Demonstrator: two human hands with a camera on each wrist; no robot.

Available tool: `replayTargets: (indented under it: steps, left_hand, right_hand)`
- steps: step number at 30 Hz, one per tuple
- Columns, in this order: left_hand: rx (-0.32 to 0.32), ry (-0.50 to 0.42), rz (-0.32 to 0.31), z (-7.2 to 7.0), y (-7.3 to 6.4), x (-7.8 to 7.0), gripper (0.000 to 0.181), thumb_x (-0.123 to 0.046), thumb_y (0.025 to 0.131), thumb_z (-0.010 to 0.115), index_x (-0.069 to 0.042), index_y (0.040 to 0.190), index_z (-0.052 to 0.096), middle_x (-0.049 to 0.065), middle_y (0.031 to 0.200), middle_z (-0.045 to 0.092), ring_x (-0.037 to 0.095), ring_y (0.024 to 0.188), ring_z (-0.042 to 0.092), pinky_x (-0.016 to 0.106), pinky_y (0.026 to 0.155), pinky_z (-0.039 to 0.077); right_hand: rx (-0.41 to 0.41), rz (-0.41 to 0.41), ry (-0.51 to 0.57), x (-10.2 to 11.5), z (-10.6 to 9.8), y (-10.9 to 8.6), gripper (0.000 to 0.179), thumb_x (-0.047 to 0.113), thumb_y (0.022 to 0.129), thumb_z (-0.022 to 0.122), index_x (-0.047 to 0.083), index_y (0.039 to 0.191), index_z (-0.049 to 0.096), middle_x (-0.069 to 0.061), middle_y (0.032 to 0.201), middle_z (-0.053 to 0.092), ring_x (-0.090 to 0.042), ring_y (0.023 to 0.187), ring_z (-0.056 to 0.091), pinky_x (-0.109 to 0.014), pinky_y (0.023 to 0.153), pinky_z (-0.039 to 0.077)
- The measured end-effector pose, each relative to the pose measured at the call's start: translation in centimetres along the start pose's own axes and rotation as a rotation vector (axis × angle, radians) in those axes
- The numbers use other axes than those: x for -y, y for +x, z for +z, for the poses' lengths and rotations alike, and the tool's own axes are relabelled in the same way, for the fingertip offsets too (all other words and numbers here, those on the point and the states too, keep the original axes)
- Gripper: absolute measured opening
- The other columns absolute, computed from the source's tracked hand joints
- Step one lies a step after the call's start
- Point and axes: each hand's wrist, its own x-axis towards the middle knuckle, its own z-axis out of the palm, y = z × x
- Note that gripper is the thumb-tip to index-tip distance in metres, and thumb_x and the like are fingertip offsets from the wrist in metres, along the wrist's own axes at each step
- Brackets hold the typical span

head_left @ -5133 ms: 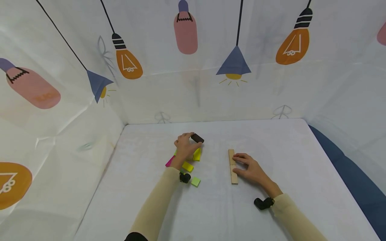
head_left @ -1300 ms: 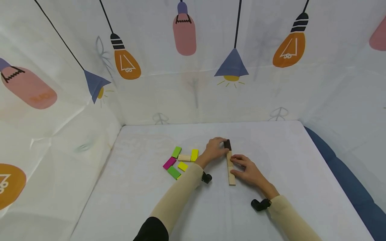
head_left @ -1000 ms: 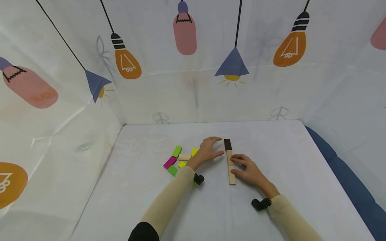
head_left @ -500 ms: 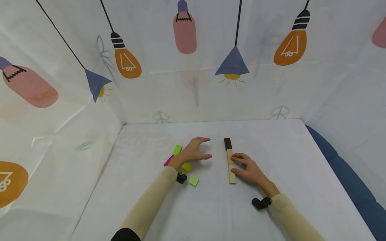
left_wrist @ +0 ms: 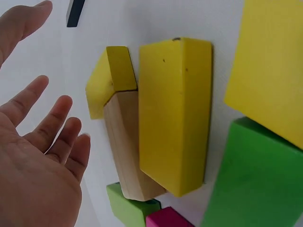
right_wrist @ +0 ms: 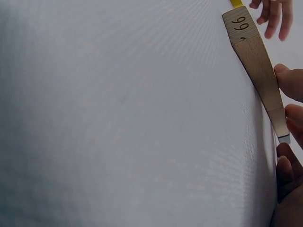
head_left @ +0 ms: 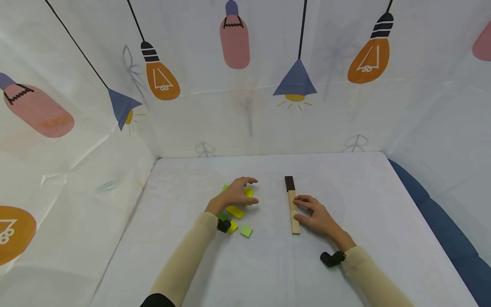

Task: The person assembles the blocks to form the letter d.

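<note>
The left hand [head_left: 234, 194] is spread. The right hand [head_left: 319, 216], fingers parted, could nudge the wooden blocks [head_left: 293, 209] crooked.

A white sheet [head_left: 253, 119] hangs behind and on both sides of a white table [head_left: 345, 192] with rounded far corners. Printed on the sheet are 3 orange light bulbs [head_left: 366, 64], 2 pink bulbs [head_left: 235, 47] with purple caps [head_left: 232, 8], and 2 blue lampshades [head_left: 294, 81] on black cords [head_left: 302, 30]. A pink shape [head_left: 484, 46] is cut off by the right edge, and grey bow-like outlines [head_left: 356, 143] show faintly just above the table's far edge. Beside the table, at right, lies a dark blue cushion-like surface [head_left: 433, 213]
</note>
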Motion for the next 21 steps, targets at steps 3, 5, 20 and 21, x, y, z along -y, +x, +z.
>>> replayTargets:
  steps: [3, 5, 20, 21]
  left_hand:
    - [0.003, -0.004, -0.016, -0.1, -0.2, 0.3, 0.077, -0.04, 0.084, 0.083, -0.012, 0.149, 0.052, 0.013, 0.151, 0.051, 0.035, 0.135, 0.049, 0.053, 0.114, 0.041]
    - [0.005, -0.008, -0.029, -0.1, -0.3, 0.5, 0.077, -0.038, 0.084, 0.083, -0.013, 0.149, 0.052, 0.012, 0.151, 0.051, 0.034, 0.135, 0.049, 0.052, 0.114, 0.041]
    - [0.014, -0.078, -0.128, 0.4, -0.6, 1.8, 0.073, -0.027, 0.085, 0.085, -0.018, 0.148, 0.05, 0.006, 0.145, 0.054, 0.026, 0.127, 0.052, 0.045, 0.111, 0.046]
    - [0.012, -0.079, -0.128, 0.5, -0.6, 1.9, 0.073, -0.026, 0.085, 0.085, -0.018, 0.148, 0.05, 0.006, 0.144, 0.054, 0.026, 0.127, 0.052, 0.045, 0.111, 0.046]
  right_hand:
    - [-0.004, -0.009, -0.003, 0.0, 0.0, 0.0, 0.051, 0.016, 0.087, 0.082, 0.0, 0.133, 0.067, -0.018, 0.141, 0.058, -0.042, 0.136, 0.051, -0.061, 0.107, 0.045]
    - [-0.004, -0.009, -0.004, 0.0, 0.0, 0.0, 0.051, 0.016, 0.087, 0.082, 0.001, 0.133, 0.067, -0.017, 0.141, 0.058, -0.041, 0.136, 0.051, -0.061, 0.107, 0.045]
    - [-0.017, -0.023, -0.017, -0.2, 0.1, -0.1, 0.05, 0.017, 0.088, 0.081, 0.001, 0.133, 0.068, -0.018, 0.141, 0.059, -0.042, 0.135, 0.052, -0.062, 0.106, 0.046]
    - [-0.013, -0.018, -0.012, -0.2, 0.1, -0.1, 0.051, 0.017, 0.088, 0.082, 0.001, 0.133, 0.067, -0.018, 0.141, 0.059, -0.042, 0.135, 0.052, -0.062, 0.107, 0.046]
